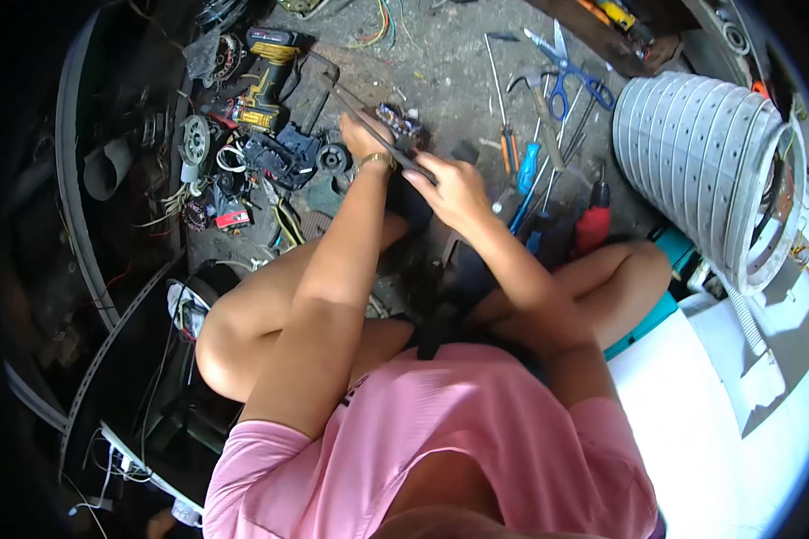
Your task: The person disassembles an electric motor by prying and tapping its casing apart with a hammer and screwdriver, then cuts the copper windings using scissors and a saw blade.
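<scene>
My right hand [454, 189] is closed round the near end of a long, thin, dark metal bar-like tool [364, 117]. The tool slants up and left, passing over my left hand [365, 136], which has a gold-coloured watch [379, 160] at its wrist. The left fingers look curled and are partly hidden behind the tool. Just beyond them lies a small shiny, dark part [399, 119], too blurred to name. Whether the left hand grips this part cannot be made out.
A yellow-black cordless drill [265, 85] lies among motor parts at left. To the right are blue-handled scissors [566, 76], a hammer [546, 121], several screwdrivers including a blue-handled one [528, 166], and a red-handled tool [591, 225]. A perforated metal drum [697, 166] stands at far right.
</scene>
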Demonstrator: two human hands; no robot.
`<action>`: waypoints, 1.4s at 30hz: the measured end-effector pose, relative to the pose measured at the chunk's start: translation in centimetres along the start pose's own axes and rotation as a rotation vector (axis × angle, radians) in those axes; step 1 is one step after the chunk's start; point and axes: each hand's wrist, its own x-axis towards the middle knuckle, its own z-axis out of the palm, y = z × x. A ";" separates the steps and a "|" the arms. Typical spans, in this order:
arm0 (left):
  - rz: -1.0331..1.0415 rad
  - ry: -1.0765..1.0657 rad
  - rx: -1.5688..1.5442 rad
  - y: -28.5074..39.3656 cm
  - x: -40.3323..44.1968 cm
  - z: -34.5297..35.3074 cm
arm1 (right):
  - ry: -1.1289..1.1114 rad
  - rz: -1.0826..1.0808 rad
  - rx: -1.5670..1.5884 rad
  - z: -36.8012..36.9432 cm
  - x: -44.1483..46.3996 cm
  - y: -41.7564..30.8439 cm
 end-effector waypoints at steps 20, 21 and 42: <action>-0.110 0.064 -0.120 -0.2 -0.2 0.3 | -0.059 -0.031 0.057 -5.3 -5.0 1.0; -0.058 0.036 -0.077 0.4 -0.2 -0.1 | 0.072 -0.134 0.039 -2.2 -2.7 3.0; -0.248 0.022 -0.322 2.9 -0.6 -1.3 | 0.029 -0.082 0.067 -4.4 -2.5 1.5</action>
